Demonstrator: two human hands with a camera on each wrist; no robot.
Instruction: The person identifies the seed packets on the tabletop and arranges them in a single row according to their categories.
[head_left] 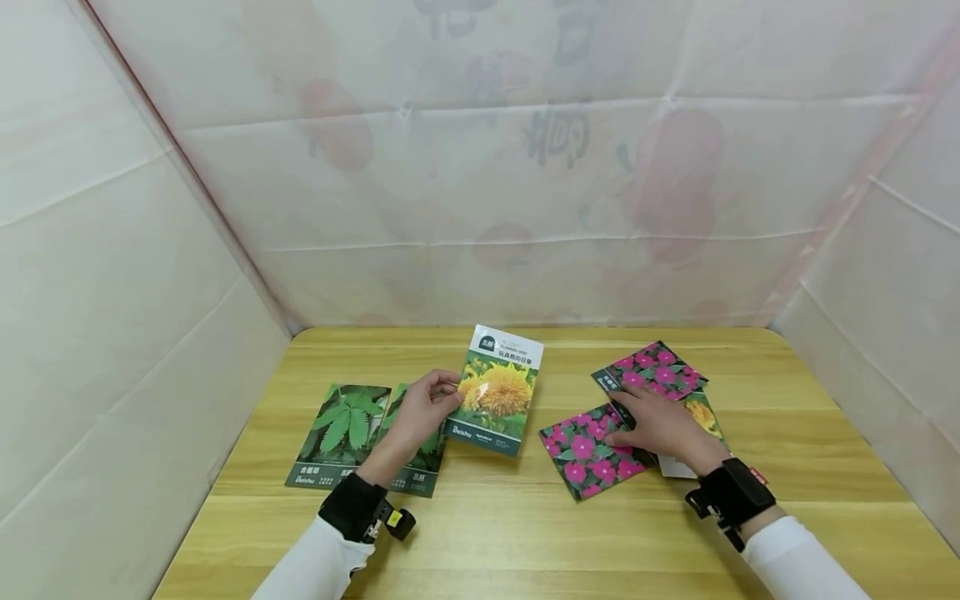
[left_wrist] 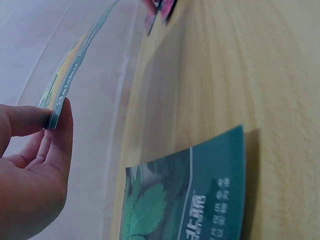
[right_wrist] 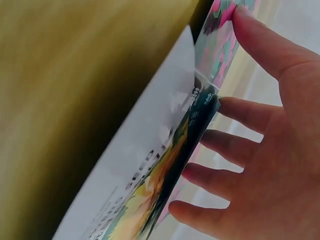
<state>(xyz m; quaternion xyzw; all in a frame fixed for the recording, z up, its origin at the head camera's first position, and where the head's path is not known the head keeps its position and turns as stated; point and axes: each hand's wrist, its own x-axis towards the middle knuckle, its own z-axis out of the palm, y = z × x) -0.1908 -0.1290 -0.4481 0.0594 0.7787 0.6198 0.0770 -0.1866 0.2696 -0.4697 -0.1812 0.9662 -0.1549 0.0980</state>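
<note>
Head: your left hand hides part of the inner leaf packet; your right hand covers part of the yellow-flower packet | held packet: smallest print too small to read | left wrist: held packet cut off at top | right wrist: yellow-flower packet cut off at bottom, print blurred

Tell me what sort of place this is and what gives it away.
Probably a makeshift recording booth: pale, creased sheeting walls off the back and both sides of a wood-grain table, and black wrist straps with small devices attached are worn on both arms.
</note>
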